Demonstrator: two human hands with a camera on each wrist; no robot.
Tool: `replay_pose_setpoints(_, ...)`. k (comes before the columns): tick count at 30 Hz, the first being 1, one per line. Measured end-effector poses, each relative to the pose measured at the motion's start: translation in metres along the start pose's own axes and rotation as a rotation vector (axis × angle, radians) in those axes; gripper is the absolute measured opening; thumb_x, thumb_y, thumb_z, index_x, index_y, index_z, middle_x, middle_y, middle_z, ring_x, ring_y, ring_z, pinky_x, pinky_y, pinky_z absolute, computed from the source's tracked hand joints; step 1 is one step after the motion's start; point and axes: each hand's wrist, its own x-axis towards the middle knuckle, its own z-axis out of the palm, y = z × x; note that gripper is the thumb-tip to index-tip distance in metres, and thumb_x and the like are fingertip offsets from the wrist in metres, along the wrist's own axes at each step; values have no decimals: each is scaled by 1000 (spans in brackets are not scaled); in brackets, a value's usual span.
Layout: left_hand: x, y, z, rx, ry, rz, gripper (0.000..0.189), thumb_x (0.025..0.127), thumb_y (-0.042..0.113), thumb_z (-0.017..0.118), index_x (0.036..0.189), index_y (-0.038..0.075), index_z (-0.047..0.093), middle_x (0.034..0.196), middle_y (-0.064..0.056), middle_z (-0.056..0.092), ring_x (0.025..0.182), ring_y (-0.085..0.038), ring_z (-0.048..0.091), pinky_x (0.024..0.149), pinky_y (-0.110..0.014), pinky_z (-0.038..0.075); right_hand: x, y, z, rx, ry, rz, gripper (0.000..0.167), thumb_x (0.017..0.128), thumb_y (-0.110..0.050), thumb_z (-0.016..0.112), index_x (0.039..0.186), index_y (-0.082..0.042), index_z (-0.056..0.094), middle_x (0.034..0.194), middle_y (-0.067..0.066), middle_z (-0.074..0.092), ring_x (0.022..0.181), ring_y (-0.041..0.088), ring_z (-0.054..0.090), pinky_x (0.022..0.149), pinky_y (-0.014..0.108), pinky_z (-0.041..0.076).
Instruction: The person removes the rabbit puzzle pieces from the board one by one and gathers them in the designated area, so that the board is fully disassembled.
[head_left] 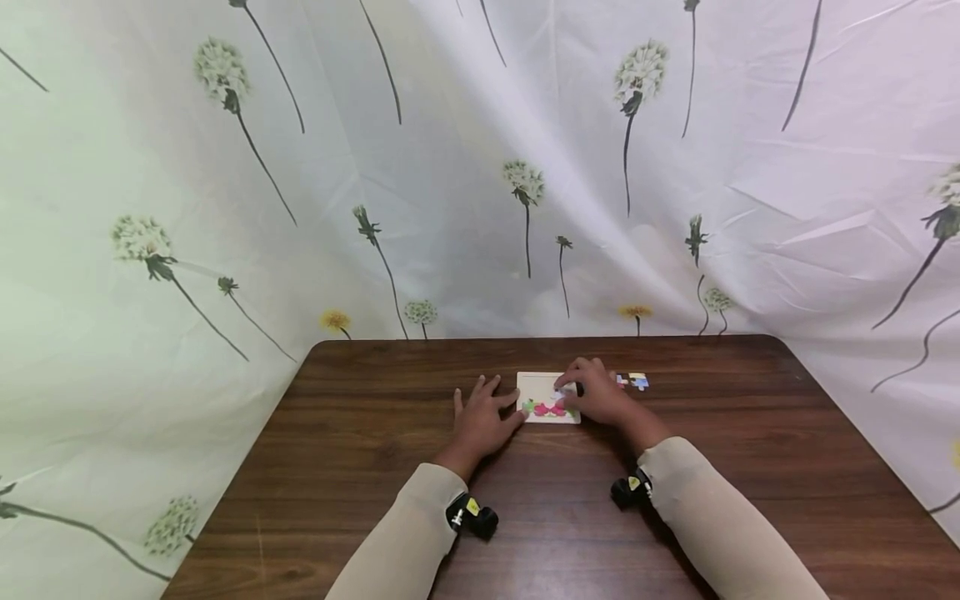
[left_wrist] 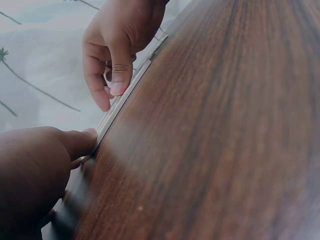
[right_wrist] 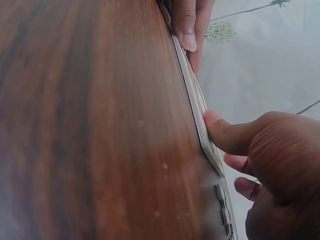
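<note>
A pale puzzle tray (head_left: 531,383) lies on the brown wooden table, with green and pink pieces (head_left: 546,410) along its near side. My left hand (head_left: 483,423) rests at the tray's left edge with its fingers spread and its thumb at the near corner. Over the tray's right part, my right hand (head_left: 596,393) pinches a whitish-blue puzzle piece (head_left: 565,392) between thumb and fingers, close over the board. Its thumb (right_wrist: 227,132) is down at the tray's edge in the right wrist view. The fingers hide much of that piece.
Several loose puzzle pieces (head_left: 637,381) lie on the table just right of the tray, partly behind the right hand; their edges (right_wrist: 224,207) show in the right wrist view. A flower-printed cloth (head_left: 450,208) hangs behind the table's far edge.
</note>
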Motion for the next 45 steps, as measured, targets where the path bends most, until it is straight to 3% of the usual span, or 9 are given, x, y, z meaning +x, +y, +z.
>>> replay_pose_setpoints(12, 2, 2, -2, 7, -7, -12, 52, 106, 53, 67, 152, 29, 67, 174, -13, 45, 169, -40, 28, 131, -79, 9, 8, -8, 1, 2, -25, 86, 11, 96, -13, 84, 105, -15, 77, 121, 10, 66, 116, 31, 51, 100, 58, 34)
replay_pose_setpoints(19, 1, 0, -2, -4, 3, 0, 52, 106, 53, 68, 151, 27, 69, 173, -13, 46, 168, -41, 30, 130, -80, 11, 10, -7, 3, -2, 21, 80, 21, 91, -10, 88, 99, -16, 69, 103, 6, 68, 105, 27, 57, 89, 45, 35)
replay_pose_setpoints(25, 1, 0, -2, -2, -11, -7, 52, 107, 53, 67, 153, 30, 67, 175, -12, 44, 169, -40, 27, 132, -79, 8, 10, -8, 5, 10, 25, 89, 25, 91, -11, 88, 97, -16, 65, 91, 1, 66, 87, 18, 58, 87, 42, 31)
replay_pose_setpoints(34, 2, 0, 1, -8, 4, -7, 52, 106, 53, 68, 151, 29, 68, 173, -13, 46, 169, -40, 28, 131, -79, 9, 8, -13, 2, -2, 19, 70, 19, 91, -12, 88, 89, -16, 70, 85, -2, 67, 81, 14, 58, 86, 41, 34)
replay_pose_setpoints(41, 2, -1, 2, -3, -4, -8, 51, 106, 54, 67, 152, 29, 68, 174, -12, 44, 169, -40, 29, 132, -79, 9, 5, -15, 0, -15, 11, 59, 21, 94, -14, 87, 84, -17, 68, 80, -4, 67, 79, 12, 57, 85, 41, 30)
replay_pose_setpoints(45, 1, 0, 1, -5, -3, -3, 52, 106, 53, 67, 152, 28, 68, 174, -13, 45, 168, -41, 29, 131, -79, 9, 2, -15, -4, 33, 39, 50, 17, 96, -13, 85, 88, -16, 71, 86, -1, 69, 83, 13, 59, 85, 38, 41)
